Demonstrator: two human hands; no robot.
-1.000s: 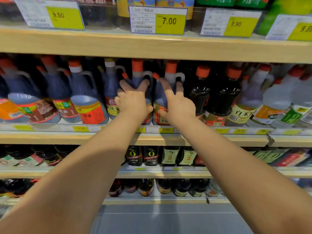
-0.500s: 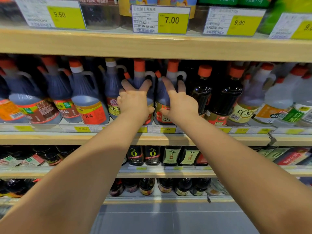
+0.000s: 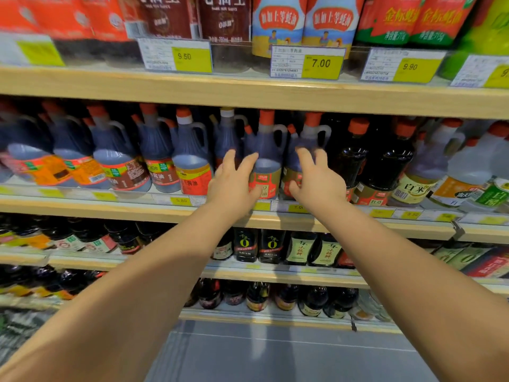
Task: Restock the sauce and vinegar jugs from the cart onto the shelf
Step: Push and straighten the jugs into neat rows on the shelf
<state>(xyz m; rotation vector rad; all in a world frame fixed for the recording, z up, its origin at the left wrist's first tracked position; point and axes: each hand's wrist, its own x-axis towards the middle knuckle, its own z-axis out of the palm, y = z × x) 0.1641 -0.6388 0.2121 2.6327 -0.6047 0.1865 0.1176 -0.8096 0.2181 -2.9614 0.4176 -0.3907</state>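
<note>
Head view: two bare forearms stretch forward above a grey tiled floor (image 3: 289, 354) and past lower shelves of small dark glass bottles with black labels (image 3: 245, 245). The left hand (image 3: 234, 186) and the right hand (image 3: 316, 186) are both spread open, fingers straight and apart, gripping nothing. Each lies against or just in front of a jug on the pale wooden middle shelf (image 3: 124, 212); blur hides whether they actually touch. Between the hands stands a clear plastic jug of dark sauce with an orange cap and a red label (image 3: 267, 150). The right hand covers the lower part of its twin jug (image 3: 309, 136) just beside it. Both jugs stand upright at the shelf front and hold dark liquid. To their right are dark round bottles with orange caps (image 3: 355, 161), then translucent jugs of pale vinegar (image 3: 468, 158). The step in hand looks like squaring two placed jugs into the row. The next move would likely be a turn to the cart, which is out of sight, for another jug.
</note>
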